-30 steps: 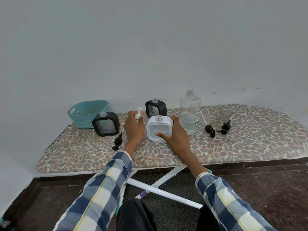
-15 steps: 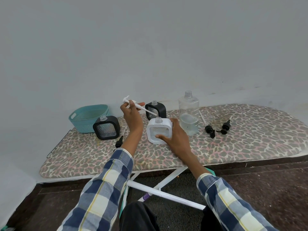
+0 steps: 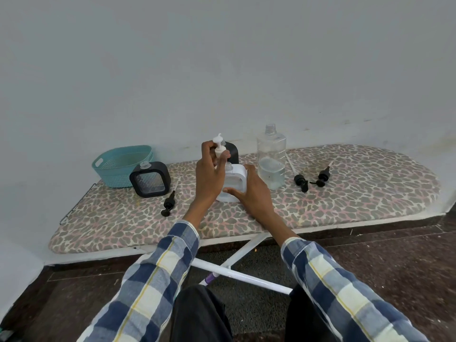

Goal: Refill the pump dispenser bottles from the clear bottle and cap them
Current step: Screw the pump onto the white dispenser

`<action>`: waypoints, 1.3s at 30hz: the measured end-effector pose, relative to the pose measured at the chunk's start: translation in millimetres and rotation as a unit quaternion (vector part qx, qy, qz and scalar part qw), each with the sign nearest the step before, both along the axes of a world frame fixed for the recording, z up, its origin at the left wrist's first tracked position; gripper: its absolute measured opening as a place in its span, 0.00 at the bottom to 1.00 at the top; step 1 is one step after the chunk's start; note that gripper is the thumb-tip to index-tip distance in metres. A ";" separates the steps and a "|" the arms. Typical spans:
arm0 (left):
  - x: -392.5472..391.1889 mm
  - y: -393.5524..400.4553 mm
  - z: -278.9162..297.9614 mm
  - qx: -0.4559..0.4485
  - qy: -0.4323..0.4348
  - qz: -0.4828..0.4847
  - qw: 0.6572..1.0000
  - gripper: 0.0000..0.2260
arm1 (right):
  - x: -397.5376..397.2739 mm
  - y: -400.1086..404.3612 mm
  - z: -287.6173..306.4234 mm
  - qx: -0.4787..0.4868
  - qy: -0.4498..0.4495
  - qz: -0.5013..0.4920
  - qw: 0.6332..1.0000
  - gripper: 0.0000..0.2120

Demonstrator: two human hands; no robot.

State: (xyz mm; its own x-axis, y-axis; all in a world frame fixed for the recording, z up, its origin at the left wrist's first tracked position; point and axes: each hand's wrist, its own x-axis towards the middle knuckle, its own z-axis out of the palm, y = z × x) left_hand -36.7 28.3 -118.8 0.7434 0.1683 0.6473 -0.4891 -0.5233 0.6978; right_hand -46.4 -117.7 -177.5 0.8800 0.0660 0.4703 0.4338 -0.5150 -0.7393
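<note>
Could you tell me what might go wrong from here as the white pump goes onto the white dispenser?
The left hand holds the white pump above the white dispenser, so its tube could miss the narrow neck. The uncapped clear bottle stands right beside the right hand; a nudge could tip it.

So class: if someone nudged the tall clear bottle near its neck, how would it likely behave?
The clear bottle is tall, narrow and uncapped, so it may tip and spill. Liquid fills only its lower part, which probably steadies it somewhat. The padded ironing board likely makes footing less firm.
</note>
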 end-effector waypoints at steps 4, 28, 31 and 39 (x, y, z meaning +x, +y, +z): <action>-1.1 -2.3 -6.3 0.051 0.000 0.013 0.999 0.13 | 0.1 1.6 -0.9 -0.008 -0.014 0.009 1.000 0.36; -6.8 -7.3 -32.6 -0.051 0.045 0.014 0.998 0.14 | 1.6 1.3 -3.0 0.015 -0.049 0.062 0.997 0.32; -7.8 -8.5 -34.6 -0.024 0.054 0.027 0.998 0.17 | 0.5 1.8 -1.9 0.007 -0.038 0.043 0.998 0.33; -10.7 -0.7 -37.1 -0.034 0.103 -0.024 0.994 0.19 | -2.5 7.2 14.9 0.141 -0.055 0.016 0.988 0.21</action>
State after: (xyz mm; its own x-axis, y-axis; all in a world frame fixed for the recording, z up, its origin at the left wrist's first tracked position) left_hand -47.4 27.6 -155.9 0.8672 0.1683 0.4686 -0.3551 -0.4506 0.8190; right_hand -48.8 -110.5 -162.6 0.8226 -0.0537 0.5660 0.5316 -0.2803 -0.7992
